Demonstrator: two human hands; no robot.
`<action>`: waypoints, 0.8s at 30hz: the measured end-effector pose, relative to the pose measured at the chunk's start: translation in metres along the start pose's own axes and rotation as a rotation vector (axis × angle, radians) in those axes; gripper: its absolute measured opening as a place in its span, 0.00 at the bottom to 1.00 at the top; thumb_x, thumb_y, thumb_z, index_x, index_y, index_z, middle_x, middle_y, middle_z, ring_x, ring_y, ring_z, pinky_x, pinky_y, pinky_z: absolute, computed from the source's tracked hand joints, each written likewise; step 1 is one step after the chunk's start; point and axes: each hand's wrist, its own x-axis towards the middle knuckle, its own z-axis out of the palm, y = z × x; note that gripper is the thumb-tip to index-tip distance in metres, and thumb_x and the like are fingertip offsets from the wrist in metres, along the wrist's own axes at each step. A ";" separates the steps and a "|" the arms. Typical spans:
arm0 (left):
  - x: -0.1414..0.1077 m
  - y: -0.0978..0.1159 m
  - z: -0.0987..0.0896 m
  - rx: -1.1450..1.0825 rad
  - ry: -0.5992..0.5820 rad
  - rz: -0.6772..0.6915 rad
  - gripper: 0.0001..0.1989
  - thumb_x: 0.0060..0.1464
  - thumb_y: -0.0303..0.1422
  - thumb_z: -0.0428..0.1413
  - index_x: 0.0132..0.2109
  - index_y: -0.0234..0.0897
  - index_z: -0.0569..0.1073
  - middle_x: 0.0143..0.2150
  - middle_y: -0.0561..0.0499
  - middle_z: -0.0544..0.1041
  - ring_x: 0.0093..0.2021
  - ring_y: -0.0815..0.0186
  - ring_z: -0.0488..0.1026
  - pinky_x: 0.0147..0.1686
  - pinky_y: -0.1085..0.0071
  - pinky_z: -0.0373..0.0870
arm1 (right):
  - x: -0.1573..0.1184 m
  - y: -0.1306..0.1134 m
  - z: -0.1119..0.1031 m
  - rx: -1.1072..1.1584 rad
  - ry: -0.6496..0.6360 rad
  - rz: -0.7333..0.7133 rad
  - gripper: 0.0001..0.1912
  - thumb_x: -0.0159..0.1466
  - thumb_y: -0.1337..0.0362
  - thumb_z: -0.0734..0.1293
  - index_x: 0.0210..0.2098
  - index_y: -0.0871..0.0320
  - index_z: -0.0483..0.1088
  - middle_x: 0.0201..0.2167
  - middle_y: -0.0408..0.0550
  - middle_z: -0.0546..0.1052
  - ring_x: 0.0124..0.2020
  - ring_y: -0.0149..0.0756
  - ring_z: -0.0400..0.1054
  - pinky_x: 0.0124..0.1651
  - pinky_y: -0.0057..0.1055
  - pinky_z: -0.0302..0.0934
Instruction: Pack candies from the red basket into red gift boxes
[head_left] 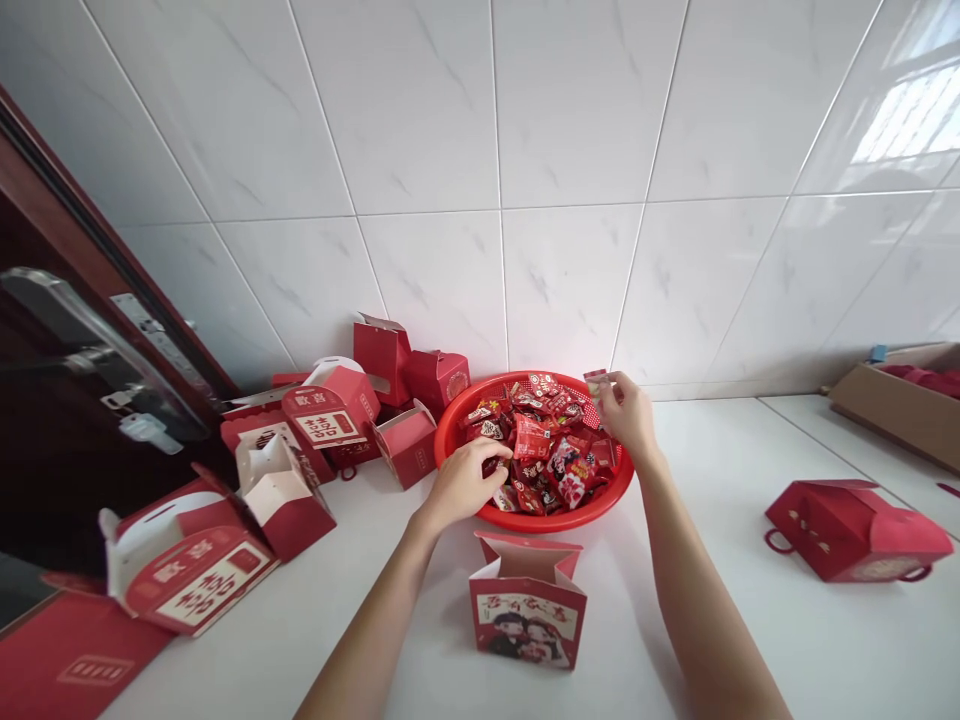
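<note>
A red plastic basket (616, 490) full of wrapped candies (532, 437) stands on the white counter. My left hand (466, 480) reaches over the basket's left rim, thumb and index finger apart, fingertips at the candies. Over the right rim, my right hand (628, 412) pinches a small candy packet (596, 378), its lower part hidden by the basket contents and fingers. Between my forearms, in front of the basket, an upright red gift box (528, 610) stands with its top open. A printed couple shows on its front.
Several red gift boxes (330, 405), some with open tops, crowd the left side near a dark door (45, 400) with a metal handle. To the right sits a closed red box (855, 530) with cord handles. A cardboard carton (892, 405) lies farther back, by the tiled wall (570, 280).
</note>
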 end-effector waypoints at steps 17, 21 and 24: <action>0.000 -0.004 0.003 -0.001 -0.013 -0.033 0.16 0.57 0.33 0.56 0.51 0.40 0.80 0.56 0.46 0.82 0.57 0.52 0.79 0.59 0.57 0.73 | -0.011 -0.029 -0.004 0.125 -0.297 -0.113 0.14 0.68 0.56 0.64 0.39 0.58 0.79 0.34 0.51 0.83 0.41 0.48 0.77 0.45 0.44 0.71; 0.004 -0.007 0.005 -0.324 0.042 -0.055 0.20 0.55 0.39 0.60 0.53 0.37 0.79 0.51 0.43 0.84 0.53 0.52 0.81 0.57 0.56 0.75 | -0.023 -0.055 -0.009 0.427 -0.384 -0.043 0.22 0.65 0.46 0.69 0.44 0.59 0.79 0.35 0.52 0.84 0.35 0.42 0.77 0.37 0.36 0.70; 0.006 -0.006 0.003 -0.571 0.060 -0.038 0.21 0.52 0.43 0.64 0.51 0.37 0.80 0.48 0.44 0.85 0.52 0.52 0.81 0.56 0.57 0.76 | -0.035 -0.073 -0.001 0.594 -0.473 -0.081 0.19 0.61 0.47 0.74 0.40 0.57 0.81 0.38 0.50 0.84 0.40 0.43 0.78 0.43 0.36 0.71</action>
